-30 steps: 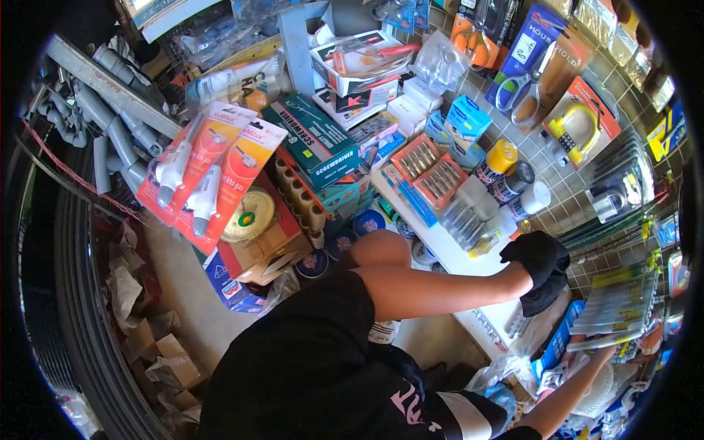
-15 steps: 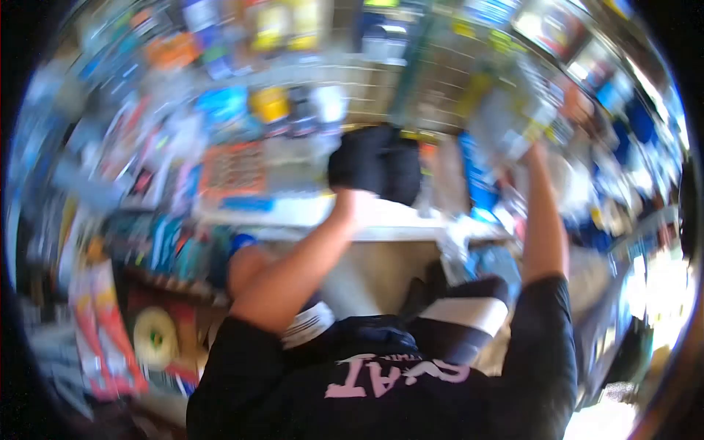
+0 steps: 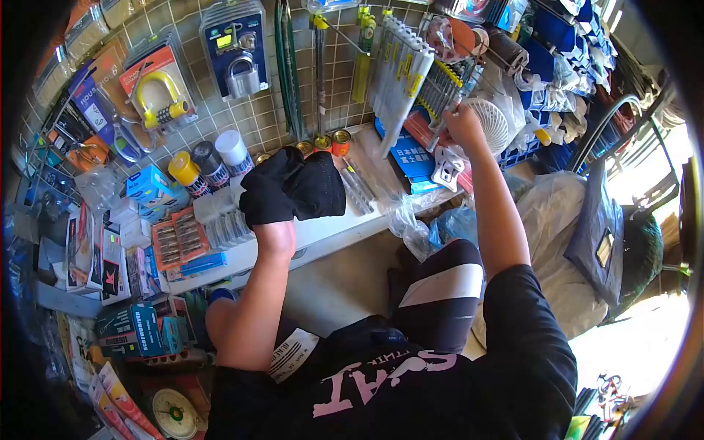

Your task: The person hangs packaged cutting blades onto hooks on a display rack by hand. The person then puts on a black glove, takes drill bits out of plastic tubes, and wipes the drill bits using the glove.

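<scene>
The handling looks to be under way: the black cloth (image 3: 297, 183) is bunched up at the left hand (image 3: 276, 233), while the clear long packs (image 3: 400, 73) and the yellow-ended packs (image 3: 442, 82) hang on the wire grid (image 3: 257, 117) behind the table (image 3: 331, 229). Nothing shows clearly detached from the grid in the right hand (image 3: 464, 126), and the row of hanging packs looks orderly. How much is finished and how much is left cannot be judged further from this view.

The cloth sits right on the left hand, covering it from the wrist forward, over the middle of the table and between its front and back edges. The folds hide the fingers, so whether they are clenched on the cloth or only lie under it cannot be told.

The right hand is beyond the table's right part, towards its back edge, with bent fingers at the lower right side of the yellow-ended packs. It seems to touch them, but a firm hold is not visible. Just below it is a white plastic piece (image 3: 447, 167), with blue packs (image 3: 412, 160) beside that. Left of the cloth, near the back edge, stand three spray cans (image 3: 210, 164).
</scene>
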{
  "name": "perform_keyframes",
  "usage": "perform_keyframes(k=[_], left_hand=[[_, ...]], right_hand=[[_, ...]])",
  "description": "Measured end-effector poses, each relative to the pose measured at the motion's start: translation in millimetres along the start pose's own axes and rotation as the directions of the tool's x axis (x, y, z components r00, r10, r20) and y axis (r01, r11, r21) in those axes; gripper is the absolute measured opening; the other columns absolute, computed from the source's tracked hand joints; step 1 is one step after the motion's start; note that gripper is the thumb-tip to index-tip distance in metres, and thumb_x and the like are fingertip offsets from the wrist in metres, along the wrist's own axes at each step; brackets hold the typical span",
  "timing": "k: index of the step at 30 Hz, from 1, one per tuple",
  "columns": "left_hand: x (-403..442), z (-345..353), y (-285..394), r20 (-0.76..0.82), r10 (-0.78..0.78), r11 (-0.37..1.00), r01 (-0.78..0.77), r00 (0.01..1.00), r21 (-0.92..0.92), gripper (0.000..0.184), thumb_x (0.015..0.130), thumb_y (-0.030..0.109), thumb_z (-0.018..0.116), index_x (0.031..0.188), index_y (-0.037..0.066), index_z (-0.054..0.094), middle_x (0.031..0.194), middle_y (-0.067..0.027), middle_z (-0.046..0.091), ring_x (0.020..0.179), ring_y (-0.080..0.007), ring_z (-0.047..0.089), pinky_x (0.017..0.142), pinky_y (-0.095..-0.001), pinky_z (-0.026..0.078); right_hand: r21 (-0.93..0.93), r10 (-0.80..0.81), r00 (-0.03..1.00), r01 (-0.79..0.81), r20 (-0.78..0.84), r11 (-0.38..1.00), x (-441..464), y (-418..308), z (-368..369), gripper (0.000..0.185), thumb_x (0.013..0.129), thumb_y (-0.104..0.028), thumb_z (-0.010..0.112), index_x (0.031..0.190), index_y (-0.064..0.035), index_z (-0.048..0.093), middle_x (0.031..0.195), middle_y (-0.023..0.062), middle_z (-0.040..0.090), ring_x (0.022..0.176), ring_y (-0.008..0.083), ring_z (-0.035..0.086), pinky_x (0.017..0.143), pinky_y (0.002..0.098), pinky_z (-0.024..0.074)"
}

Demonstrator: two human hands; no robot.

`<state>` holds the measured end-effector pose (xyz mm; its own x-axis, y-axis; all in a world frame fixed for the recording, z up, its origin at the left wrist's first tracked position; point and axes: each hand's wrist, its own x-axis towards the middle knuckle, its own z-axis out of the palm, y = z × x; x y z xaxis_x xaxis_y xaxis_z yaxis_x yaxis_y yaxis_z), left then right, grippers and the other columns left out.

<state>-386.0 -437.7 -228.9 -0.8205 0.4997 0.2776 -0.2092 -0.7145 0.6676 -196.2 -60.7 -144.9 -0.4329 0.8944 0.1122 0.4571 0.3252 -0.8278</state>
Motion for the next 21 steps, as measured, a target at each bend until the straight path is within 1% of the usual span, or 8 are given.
perform_keyframes(k=[2,6,9,10,13,15,18,21], left_hand=[[-4,9,4,0.01,0.015,0.999,-0.016,1.0,0.039,0.009,0.103,0.022,0.05,0.099,0.014,0.053,0.083,0.0079,0.046,0.076,-0.0044,0.046,0.072,-0.023,0.039],[-10,19,1,0.018,0.01,0.998,-0.011,1.0,0.065,0.018,0.103,0.024,0.049,0.111,0.009,0.055,0.094,0.004,0.047,0.084,-0.0083,0.045,0.079,-0.0259,0.039],[-13,1,-13,0.123,-0.033,0.994,0.02,0.992,0.11,0.048,0.105,0.036,0.041,0.137,0.001,0.048,0.133,-0.0117,0.052,0.122,-0.0232,0.051,0.108,-0.0392,0.037],[-16,0,-15,0.168,-0.056,0.992,0.037,0.984,0.119,0.055,0.105,0.039,0.039,0.144,0.0,0.046,0.143,-0.0157,0.054,0.132,-0.027,0.052,0.115,-0.0426,0.037],[-29,36,1,0.329,-0.186,0.979,0.148,0.926,0.137,0.054,0.105,0.038,0.041,0.143,0.0,0.046,0.141,-0.0154,0.056,0.128,-0.0272,0.056,0.113,-0.0424,0.041],[-37,51,9,0.42,-0.309,0.948,0.239,0.853,0.211,0.05,0.105,0.034,0.047,0.142,0.001,0.047,0.138,-0.0138,0.058,0.125,-0.0264,0.059,0.11,-0.0414,0.044],[-47,69,17,0.433,-0.366,0.687,-0.074,0.824,0.723,0.033,0.097,0.029,0.055,0.121,0.006,0.052,0.11,-0.0143,0.063,0.099,-0.0297,0.063,0.086,-0.0429,0.048],[-46,76,17,0.39,-0.453,0.122,-0.378,0.802,0.918,0.017,0.09,0.024,0.063,0.099,0.011,0.057,0.082,-0.0149,0.067,0.073,-0.033,0.067,0.063,-0.0445,0.052]], right_hand=[[0.002,-0.003,1.0,0.003,0.003,1.0,-29,-18,-15,0.029,0.093,-0.019,0.057,0.106,0.0058,0.061,0.075,0.0196,0.071,0.057,0.0261,0.071,0.053,0.0372,0.0601],[-0.301,-0.172,0.978,0.131,-0.114,0.945,-31,-1,-42,0.026,0.093,-0.024,0.061,0.099,0.0007,0.065,0.073,0.0111,0.07,0.058,0.0205,0.069,0.055,0.0327,0.0518],[-0.011,-0.21,0.97,0.21,-0.123,0.978,-67,-22,-56,0.024,0.094,-0.024,0.066,0.098,0.0003,0.066,0.071,0.0055,0.066,0.055,0.0126,0.06,0.05,0.0283,0.0467],[0.131,-0.234,0.972,0.235,-0.023,0.963,-81,-30,-59,0.024,0.094,-0.023,0.067,0.099,0.0002,0.066,0.071,0.0042,0.065,0.055,0.0106,0.057,0.049,0.0269,0.0446],[0.486,-0.368,0.907,0.232,0.205,0.843,-126,-54,-42,0.024,0.094,-0.022,0.07,0.102,-0.0004,0.067,0.072,-0.0004,0.06,0.055,0.0045,0.049,0.048,0.0213,0.0381],[0.601,-0.405,0.855,0.145,0.324,0.786,-149,-66,-12,0.026,0.093,-0.022,0.071,0.105,0.0005,0.067,0.078,0.0016,0.063,0.057,0.0066,0.054,0.051,0.0218,0.0428],[0.707,-0.455,0.71,-0.084,0.537,0.702,-170,-61,44,0.031,0.097,-0.021,0.067,0.116,0.0013,0.058,0.093,0.0126,0.069,0.065,0.0153,0.067,0.057,0.0261,0.0539],[0.731,-0.437,0.674,-0.228,0.595,0.643,-176,-33,89,0.043,0.099,-0.018,0.064,0.134,-0.0034,0.043,0.094,0.0175,0.07,0.061,0.017,0.067,0.055,0.0274,0.0548]])
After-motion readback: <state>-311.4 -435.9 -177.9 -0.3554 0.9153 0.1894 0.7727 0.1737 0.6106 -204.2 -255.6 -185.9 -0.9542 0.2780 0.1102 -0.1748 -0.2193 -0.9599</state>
